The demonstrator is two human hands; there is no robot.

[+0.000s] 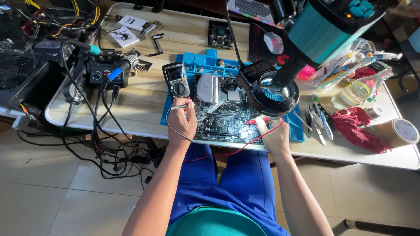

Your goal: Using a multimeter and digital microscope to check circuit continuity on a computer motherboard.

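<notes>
A soldering station (101,72), red cloth (356,126) and tape roll (400,132) lie on the table (144,102).

Electronics repair bench: multimeter (176,79), soldering station (101,72)

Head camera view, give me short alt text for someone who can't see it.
A person's left hand and right hand each press a meter probe onto a circuit board on a blue mat, beside a multimeter, under a microscope.

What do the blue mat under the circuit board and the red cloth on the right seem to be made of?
The blue work mat looks like soft matte silicone or rubber: moulded compartments along its top edge, no glare. The dark circuit board on it is probably laminate with metal parts; its silvery heatsink shines. The crumpled red cloth appears to be woven fabric, judging by its soft folds.
</notes>
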